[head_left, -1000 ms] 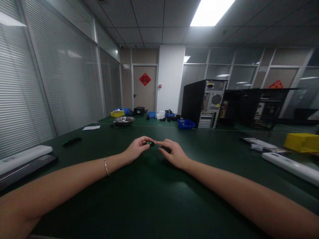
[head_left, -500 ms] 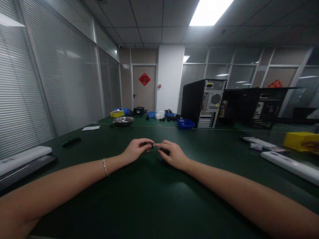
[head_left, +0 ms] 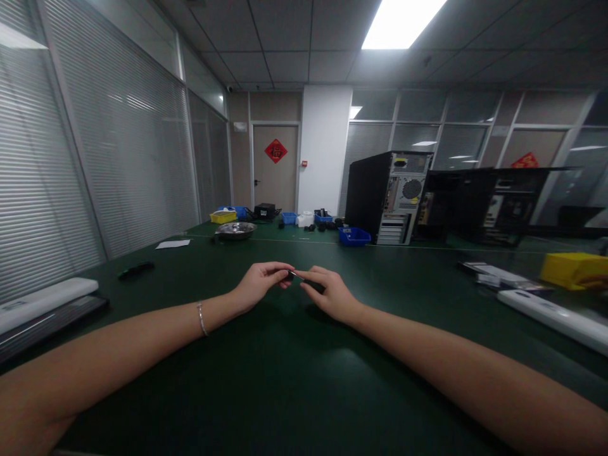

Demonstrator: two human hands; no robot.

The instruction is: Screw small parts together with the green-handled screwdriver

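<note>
My left hand (head_left: 262,282), with a bracelet at its wrist, pinches a small dark piece (head_left: 290,275) between thumb and fingertips; its kind is too small to make out. My right hand (head_left: 332,294) is closed round a slim tool with a dark handle (head_left: 315,287) and a thin metal shaft, which looks like a screwdriver. The shaft's tip meets the small piece or lies right beside it. Both hands are held just above the green table (head_left: 285,380), near its middle. Fingers hide most of the piece.
Long white bars lie at left (head_left: 52,294) and right (head_left: 551,313). A black computer tower (head_left: 370,193), blue bin (head_left: 354,237) and metal bowl (head_left: 236,230) stand at the back. Another person's hand (head_left: 593,282) is by the yellow bin (head_left: 567,269). A dark green tool-like thing (head_left: 136,270) lies left.
The tool's shaft in my right hand tilts slightly more, its tip a little higher. My left fingers have shifted slightly upward. At the right, the other person's hand moved lower beside the yellow bin.
</note>
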